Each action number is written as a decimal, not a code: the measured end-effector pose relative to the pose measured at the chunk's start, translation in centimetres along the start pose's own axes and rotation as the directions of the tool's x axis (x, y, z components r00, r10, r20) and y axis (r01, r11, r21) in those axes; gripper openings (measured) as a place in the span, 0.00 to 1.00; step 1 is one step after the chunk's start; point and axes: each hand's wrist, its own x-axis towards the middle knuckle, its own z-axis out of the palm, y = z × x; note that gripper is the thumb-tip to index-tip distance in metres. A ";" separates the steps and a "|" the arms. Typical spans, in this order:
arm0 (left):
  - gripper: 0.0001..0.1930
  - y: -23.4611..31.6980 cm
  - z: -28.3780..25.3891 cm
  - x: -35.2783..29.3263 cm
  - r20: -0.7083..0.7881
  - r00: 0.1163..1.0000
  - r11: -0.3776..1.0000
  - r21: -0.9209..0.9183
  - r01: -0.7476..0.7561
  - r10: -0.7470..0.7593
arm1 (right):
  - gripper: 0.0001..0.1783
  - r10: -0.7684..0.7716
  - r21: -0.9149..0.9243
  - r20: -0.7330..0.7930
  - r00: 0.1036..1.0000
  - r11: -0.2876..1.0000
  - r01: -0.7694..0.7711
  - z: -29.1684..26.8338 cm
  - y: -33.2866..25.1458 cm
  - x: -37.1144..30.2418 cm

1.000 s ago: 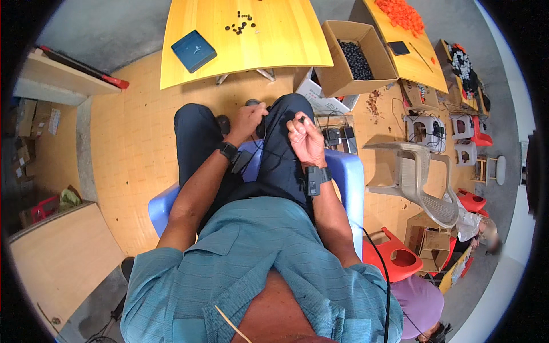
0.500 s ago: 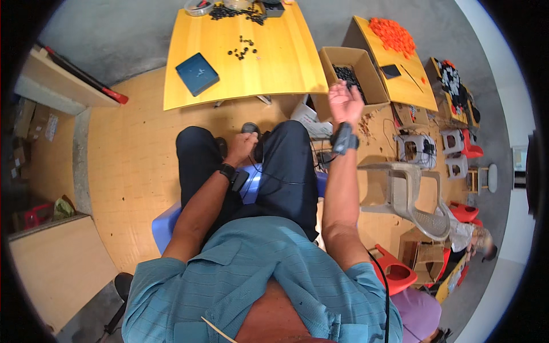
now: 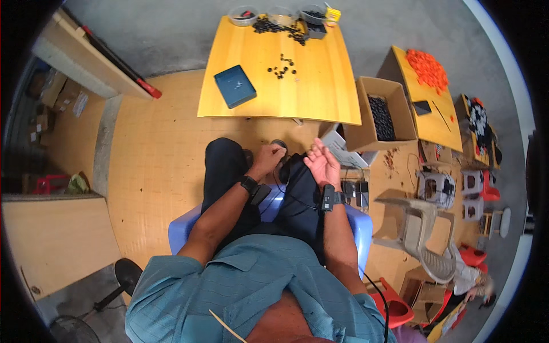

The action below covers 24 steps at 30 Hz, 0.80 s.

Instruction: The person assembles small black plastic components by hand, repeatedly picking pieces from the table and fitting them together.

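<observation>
My left hand point(image 3: 267, 159) is closed above the gap between my knees, its fingers curled together. Whether anything is inside it is hidden. Just to its right, over my right thigh, my right hand point(image 3: 324, 163) lies palm up with its fingers apart and slightly bent, nothing visible in it. Each wrist wears a strapped black device, and a dark cable runs between the forearms. In front of my knees is a yellow table point(image 3: 320, 97). On it are a shallow dark blue tray point(image 3: 229, 103) and several small black pieces point(image 3: 281, 72).
Clear tubs point(image 3: 243, 22), a pile of black parts and a small dark box point(image 3: 315, 31) line the table's far edge. Right of the table stands a cardboard box point(image 3: 357, 134) holding many black pieces. Farther right are orange parts point(image 3: 426, 70) on another table and a grey plastic chair point(image 3: 420, 234).
My right hand has drawn back from the cardboard box to beside my left hand. The left hand stays closed between my knees. The whole view has shifted.
</observation>
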 end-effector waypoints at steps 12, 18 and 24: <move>0.07 6.4 -16.9 14.2 -0.448 0.854 0.880 0.474 -0.023 0.264 | 0.23 0.038 -0.045 -0.049 0.998 0.998 -0.041 0.6 -0.5 0.6; 0.05 3.6 -18.4 18.6 -0.137 0.975 0.520 0.854 0.026 0.176 | 0.24 0.039 -0.038 -0.045 0.998 0.998 -0.041 0.6 -0.5 0.7; 0.07 3.0 -17.7 18.4 -0.043 0.971 0.437 0.897 -0.066 0.235 | 0.24 0.046 -0.025 -0.069 0.997 0.999 -0.048 0.6 -0.6 0.6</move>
